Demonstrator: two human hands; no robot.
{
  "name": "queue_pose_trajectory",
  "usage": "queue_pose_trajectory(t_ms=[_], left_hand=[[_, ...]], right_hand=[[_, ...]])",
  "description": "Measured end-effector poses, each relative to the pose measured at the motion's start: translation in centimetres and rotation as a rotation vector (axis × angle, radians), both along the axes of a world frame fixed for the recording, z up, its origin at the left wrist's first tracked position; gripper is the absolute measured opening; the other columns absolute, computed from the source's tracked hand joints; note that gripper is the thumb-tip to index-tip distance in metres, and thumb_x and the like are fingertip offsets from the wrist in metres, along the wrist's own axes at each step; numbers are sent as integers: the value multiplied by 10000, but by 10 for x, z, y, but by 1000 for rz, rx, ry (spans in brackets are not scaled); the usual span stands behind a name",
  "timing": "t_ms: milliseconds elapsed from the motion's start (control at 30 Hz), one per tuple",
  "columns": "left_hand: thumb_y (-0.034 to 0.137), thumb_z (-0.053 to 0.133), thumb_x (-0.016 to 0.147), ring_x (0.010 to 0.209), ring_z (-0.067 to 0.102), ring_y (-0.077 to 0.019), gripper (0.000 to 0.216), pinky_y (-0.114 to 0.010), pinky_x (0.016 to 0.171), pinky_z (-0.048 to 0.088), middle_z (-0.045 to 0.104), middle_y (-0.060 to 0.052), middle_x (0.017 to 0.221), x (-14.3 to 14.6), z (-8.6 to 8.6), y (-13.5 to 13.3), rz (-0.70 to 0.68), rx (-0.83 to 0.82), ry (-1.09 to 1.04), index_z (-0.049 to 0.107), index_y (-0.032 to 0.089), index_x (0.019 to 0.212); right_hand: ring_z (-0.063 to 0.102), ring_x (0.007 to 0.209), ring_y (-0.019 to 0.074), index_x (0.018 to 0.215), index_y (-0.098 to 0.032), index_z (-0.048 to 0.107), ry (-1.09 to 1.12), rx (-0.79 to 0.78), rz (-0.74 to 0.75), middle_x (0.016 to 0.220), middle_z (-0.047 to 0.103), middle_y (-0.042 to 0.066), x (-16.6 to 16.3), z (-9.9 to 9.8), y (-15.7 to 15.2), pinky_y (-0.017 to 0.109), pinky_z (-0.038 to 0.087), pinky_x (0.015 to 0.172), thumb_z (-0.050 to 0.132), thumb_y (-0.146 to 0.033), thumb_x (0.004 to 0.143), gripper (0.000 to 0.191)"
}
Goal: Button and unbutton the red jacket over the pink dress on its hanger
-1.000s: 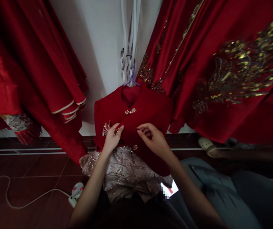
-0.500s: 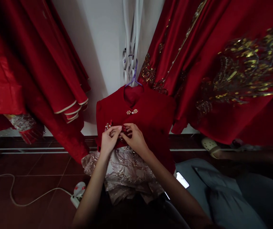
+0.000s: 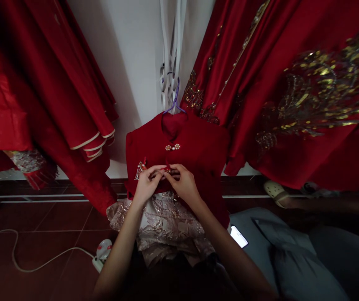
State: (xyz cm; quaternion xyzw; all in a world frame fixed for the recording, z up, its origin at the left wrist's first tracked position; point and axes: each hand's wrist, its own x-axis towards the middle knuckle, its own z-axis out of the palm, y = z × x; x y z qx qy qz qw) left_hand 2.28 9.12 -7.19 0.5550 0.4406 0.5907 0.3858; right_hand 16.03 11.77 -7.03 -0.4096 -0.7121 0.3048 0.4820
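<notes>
A red jacket (image 3: 148,142) hangs in front of me on a purple hanger (image 3: 175,99). One jewelled clasp (image 3: 172,147) is fastened below its collar. Lower on the front opening, my left hand (image 3: 148,180) and my right hand (image 3: 184,183) meet, thumbs and fingers pinched together. Between the fingertips shows part of a second clasp (image 3: 167,170), mostly hidden by the fingers. To the left of my left hand, a beaded brooch (image 3: 140,169) is on the jacket. Below both hands lies a shiny beige brocade skirt (image 3: 167,228).
Red garments (image 3: 69,92) hang at left, and a red sequinned gown (image 3: 317,88) at right. A lit phone (image 3: 238,237) rests beside pale blue cloth (image 3: 261,238). A white cord (image 3: 38,263) crosses the tiled floor to a power strip (image 3: 98,263). Another person's clog (image 3: 275,193) is at right.
My right hand has shifted slightly right and down, and my left hand a little right. The fingertips have drawn together at the jacket's opening, and more of the brooch is visible.
</notes>
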Motion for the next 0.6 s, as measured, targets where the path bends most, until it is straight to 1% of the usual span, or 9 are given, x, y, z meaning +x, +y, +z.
queue_pose_trajectory(t_ms=[67, 133, 200, 233, 267, 333, 433, 500, 600], left_hand=[[355, 617, 779, 789, 661, -153, 267, -287, 736, 559, 701, -57, 882, -1, 0, 0, 73, 22, 35, 679, 165, 956], [347, 620, 778, 745, 637, -136, 234, -264, 684, 547, 678, -52, 881, -8, -4, 4, 266, 80, 112, 674, 172, 924], [309, 659, 744, 756, 608, -128, 236, -257, 672, 533, 632, -56, 943, -20, -10, 10, 489, 151, 212, 637, 173, 935], [284, 684, 718, 783, 597, -130, 277, -264, 688, 529, 606, -61, 977, -26, -14, 14, 569, 172, 260, 607, 172, 959], [260, 700, 699, 813, 591, -136, 326, -275, 711, 528, 584, -68, 1003, -33, -19, 18, 610, 177, 294, 572, 170, 984], [239, 687, 711, 853, 589, -146, 354, -296, 747, 525, 569, -76, 1004, -43, -28, 25, 600, 154, 310, 511, 164, 1009], [259, 615, 788, 834, 597, -142, 259, -293, 749, 521, 580, -67, 952, -49, -37, 31, 553, 145, 295, 481, 169, 991], [276, 597, 809, 820, 598, -138, 226, -287, 748, 516, 583, -59, 938, -48, -39, 32, 556, 174, 335, 488, 175, 979], [282, 565, 836, 807, 595, -138, 170, -290, 758, 507, 586, -56, 924, -46, -35, 29, 580, 215, 431, 510, 176, 956]], right_hand=[[656, 759, 163, 912, -166, 644, 17, -16, -11, 903, 675, 69, 1, 3, 0, 301, 565, 714, 632, -302, 784, 187], [660, 739, 163, 878, -167, 656, 24, -20, -33, 858, 692, 51, 4, 5, 1, 290, 560, 698, 646, -315, 775, 180], [664, 733, 160, 881, -173, 669, 20, -8, -45, 848, 704, 39, 6, 8, 0, 278, 557, 691, 643, -321, 779, 182], [667, 743, 158, 897, -177, 674, 15, 2, -38, 865, 708, 36, 7, 9, 0, 272, 557, 695, 628, -315, 792, 179], [670, 762, 154, 919, -180, 676, 10, 12, -22, 894, 709, 36, 8, 10, -1, 264, 557, 704, 605, -302, 811, 178], [672, 802, 149, 957, -185, 673, 6, 42, 11, 962, 702, 40, 8, 12, -4, 253, 558, 722, 559, -273, 840, 185], [671, 813, 150, 964, -181, 664, 20, 69, 21, 971, 695, 47, 7, 12, -7, 256, 562, 734, 548, -258, 844, 183], [669, 803, 154, 951, -176, 652, 31, 74, -1, 939, 695, 51, 6, 10, -7, 267, 566, 733, 559, -258, 836, 170], [660, 806, 156, 926, -167, 634, 40, 105, -37, 924, 684, 61, 6, 7, -6, 280, 564, 737, 563, -262, 831, 152]])
